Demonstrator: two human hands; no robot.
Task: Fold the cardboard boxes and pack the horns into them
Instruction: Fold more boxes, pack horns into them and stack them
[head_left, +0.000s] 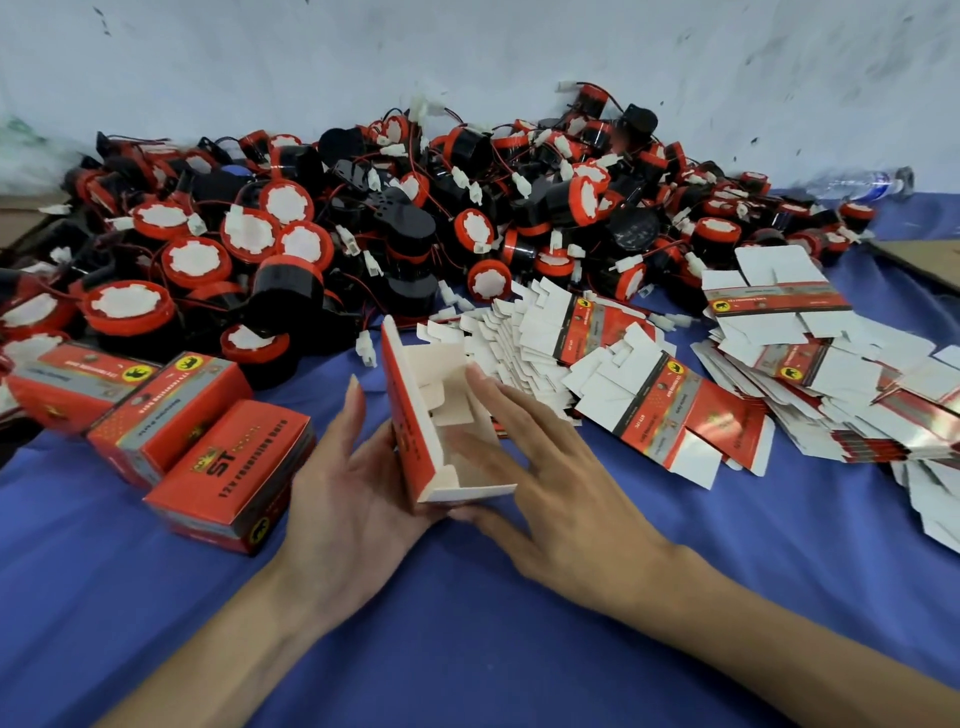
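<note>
A: What do we have in our hands?

B: One half-folded box (441, 415), held open side up between both hands, just above the blue cloth (467, 649) on the worktop. Our left hand (358, 499) cradles its red side from below and the left, fingers relaxed and mostly straight, so that grip is wide, only supporting. Our right hand (550, 478) lies flat against the box's right side, fingers straight and spread, one fingertip reaching over the inner flaps; also a wide grip, pressing and not pinching.

A: And the horns?

B: A big heap of horns (363, 223), red and black with white connectors on thin wires, sits behind the box against the wall (467, 52). The box holds none.

A: Anything folded already?

B: Three closed boxes (166, 431) lie side by side to our left, touching one another. To our right, flat blanks (701, 384) are fanned out in overlapping stacks, near the heap's front edge. A plastic bottle (862, 184) lies at the far right by the wall.
</note>
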